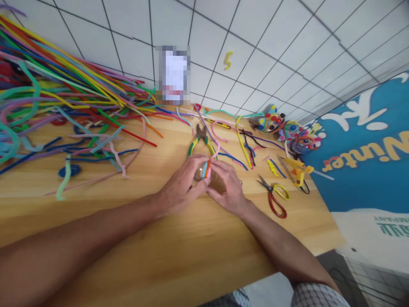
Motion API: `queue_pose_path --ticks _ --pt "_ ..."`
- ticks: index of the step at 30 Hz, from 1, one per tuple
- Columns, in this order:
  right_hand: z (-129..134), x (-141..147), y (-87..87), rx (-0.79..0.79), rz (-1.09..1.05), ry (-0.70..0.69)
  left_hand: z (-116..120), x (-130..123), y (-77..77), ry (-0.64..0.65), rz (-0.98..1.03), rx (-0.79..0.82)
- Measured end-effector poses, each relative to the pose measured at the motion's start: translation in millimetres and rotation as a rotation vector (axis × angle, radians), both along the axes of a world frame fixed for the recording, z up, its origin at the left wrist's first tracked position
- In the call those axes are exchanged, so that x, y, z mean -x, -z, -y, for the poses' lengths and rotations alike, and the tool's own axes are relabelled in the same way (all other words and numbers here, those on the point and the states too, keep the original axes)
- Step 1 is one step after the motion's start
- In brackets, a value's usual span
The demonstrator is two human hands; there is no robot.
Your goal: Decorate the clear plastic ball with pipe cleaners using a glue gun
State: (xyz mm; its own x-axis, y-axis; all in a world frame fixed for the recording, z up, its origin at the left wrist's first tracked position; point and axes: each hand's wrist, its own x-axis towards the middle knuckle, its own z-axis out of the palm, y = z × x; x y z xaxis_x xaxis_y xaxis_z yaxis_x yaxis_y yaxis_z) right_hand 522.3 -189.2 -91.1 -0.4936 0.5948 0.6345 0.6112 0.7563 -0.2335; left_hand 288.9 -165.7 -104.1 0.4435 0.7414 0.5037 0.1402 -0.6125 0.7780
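Note:
Over the middle of the table, my left hand (180, 183) and my right hand (230, 187) close around a small clear, rounded object (198, 170), mostly hidden by my fingers. Light blue, orange and pink pipe cleaners (207, 168) lie side by side across it. The pink one's loose end (217, 149) curls up past my fingertips. My left thumb and fingers press the strips from one side; my right fingers meet them from the other. Just beyond my hands lie pliers (202, 136) with green and yellow handles, their jaws pointing away.
A heap of colourful pipe cleaners (79, 81) covers the left side. Scissors (273, 196) and a yellow glue gun (297, 170) lie to the right. Decorated balls (298, 134) stand at the back right, near cut pieces (244, 149). A blurred screen (174, 74) leans against the tiled wall (255, 25).

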Motion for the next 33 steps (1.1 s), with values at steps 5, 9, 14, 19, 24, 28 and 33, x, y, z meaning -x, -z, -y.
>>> queue_pose_path --ticks 5,9,14,19,24,28,33 --pt "-1.2 -2.1 3.0 0.014 0.034 0.018 -0.7 2.4 -1.1 0.024 0.016 0.016" --pt "-1.5 -3.6 5.1 0.052 0.030 0.020 -2.3 2.9 5.8 0.037 0.010 0.001" --pt "-1.2 -2.9 6.4 0.078 -0.005 0.017 -5.0 2.3 13.5 0.029 0.018 -0.003" --pt "-1.4 -3.0 5.0 0.124 0.014 0.035 -6.3 5.7 7.4 0.063 -0.027 0.024" --pt "-3.5 -5.2 1.7 0.089 0.018 -0.004 -7.0 5.4 5.7 0.056 -0.015 0.044" --pt "-3.9 -7.0 4.8 0.132 0.023 0.019 -6.9 3.9 8.1 0.058 -0.017 0.050" --pt "-3.4 -5.7 7.6 0.133 0.006 0.016 -5.8 4.6 7.1 0.056 0.001 0.079"
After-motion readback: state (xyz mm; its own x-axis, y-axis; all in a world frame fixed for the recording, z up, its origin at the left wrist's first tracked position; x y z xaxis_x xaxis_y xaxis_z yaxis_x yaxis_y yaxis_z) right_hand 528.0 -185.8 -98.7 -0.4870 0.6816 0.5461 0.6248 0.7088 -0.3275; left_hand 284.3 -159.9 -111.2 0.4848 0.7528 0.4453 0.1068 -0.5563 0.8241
